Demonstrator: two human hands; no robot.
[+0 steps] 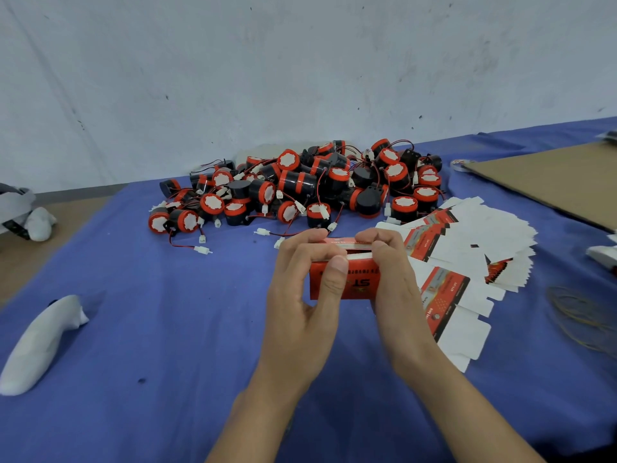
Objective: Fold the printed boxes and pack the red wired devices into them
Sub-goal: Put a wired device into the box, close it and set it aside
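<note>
As left hand (300,292) & right hand (392,272) both pinch the small red printed cardboard box (359,285) at near centre, its top is half shut. I would tuck evenly, w/o creasing. Round red-black wired devices (300,188) lie farther back.

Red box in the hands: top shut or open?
Open. A dark gap shows along the top of the red box, flap not tucked in; left hand and right hand grip it. Contents: cannot tell.

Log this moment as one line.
step: folding | left hand: grips red printed box | right hand: grips it | red wired devices: piled behind | flat boxes: right
</note>
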